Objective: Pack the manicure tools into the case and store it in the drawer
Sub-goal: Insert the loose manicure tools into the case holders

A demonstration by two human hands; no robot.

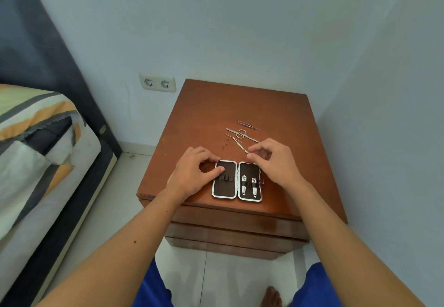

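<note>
A small black manicure case (236,180) with a silver rim lies open and flat near the front of the wooden nightstand (209,114). Two nail clippers (249,185) sit strapped in its right half; the left half holds only empty loops. My left hand (194,174) rests on the left half, thumb pressing the lining. My right hand (271,160) hovers at the case's top right corner, fingertips pinched at the near end of a thin metal tool (240,145). Behind it lie small scissors (241,134), tweezers (248,125) and another thin pick (233,138).
The nightstand has stacked drawer fronts (230,230) below its top, all shut. A bed (40,153) with a striped cover stands to the left, a double wall socket (157,83) behind. My knees in blue shorts and a bare foot (271,297) are on the tiled floor.
</note>
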